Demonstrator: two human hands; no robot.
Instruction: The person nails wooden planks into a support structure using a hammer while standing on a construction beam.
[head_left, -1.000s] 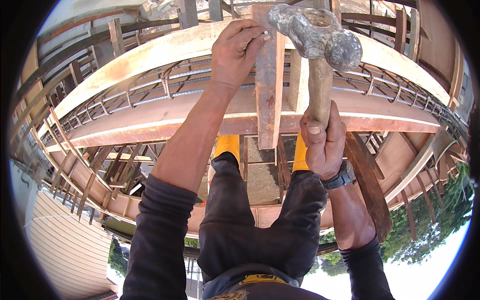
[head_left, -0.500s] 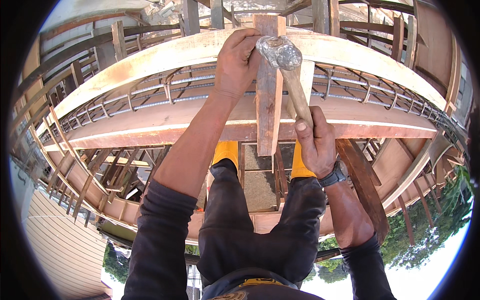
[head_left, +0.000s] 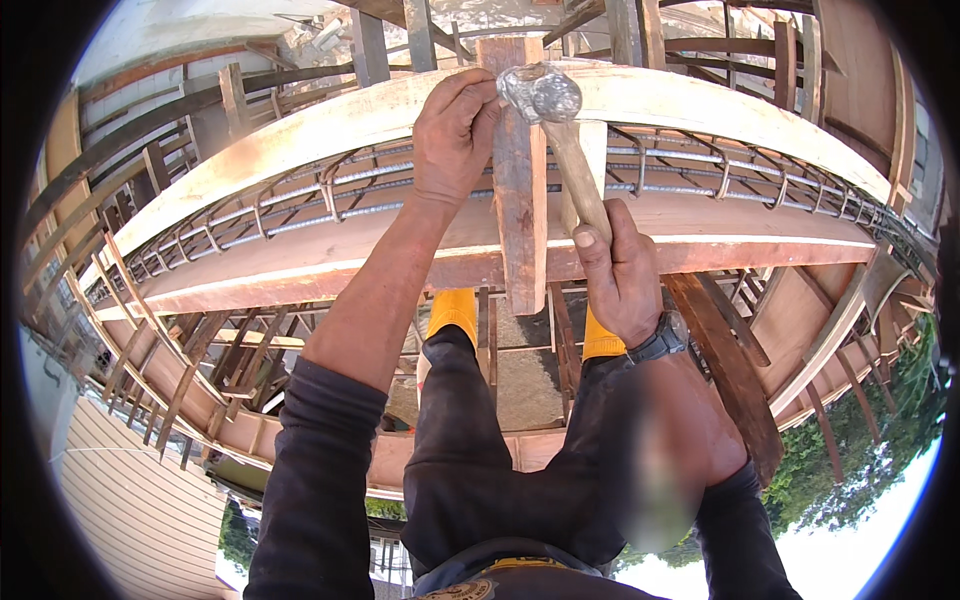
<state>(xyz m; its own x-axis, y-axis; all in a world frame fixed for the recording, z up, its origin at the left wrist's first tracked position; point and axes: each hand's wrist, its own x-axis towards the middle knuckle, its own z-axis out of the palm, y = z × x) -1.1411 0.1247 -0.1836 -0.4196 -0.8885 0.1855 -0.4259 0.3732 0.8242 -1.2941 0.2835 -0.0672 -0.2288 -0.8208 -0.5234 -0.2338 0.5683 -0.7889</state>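
Note:
My right hand point(head_left: 622, 277) is closed round the wooden handle of a hammer point(head_left: 575, 170). The hammer's worn grey metal head is over the upper part of a short wooden plank point(head_left: 520, 225). That plank lies crosswise over the two long side boards of a beam form. My left hand point(head_left: 455, 135) is at the plank's left edge, beside the hammer head. Its fingers are pinched together, and whatever is between them is too small or hidden to make out.
A steel rebar cage point(head_left: 375, 170) runs between the pale far board point(head_left: 690, 105) and the reddish near board point(head_left: 400, 272). Below are my yellow boots point(head_left: 455, 310) and dark timber supports point(head_left: 725, 370). More timber framing point(head_left: 370, 50) stands beyond, with trees at lower right.
The view has shifted slightly, so the plank, hammer and both hands appear a little further left. My grip on the hammer is the same, and its head is still over the plank.

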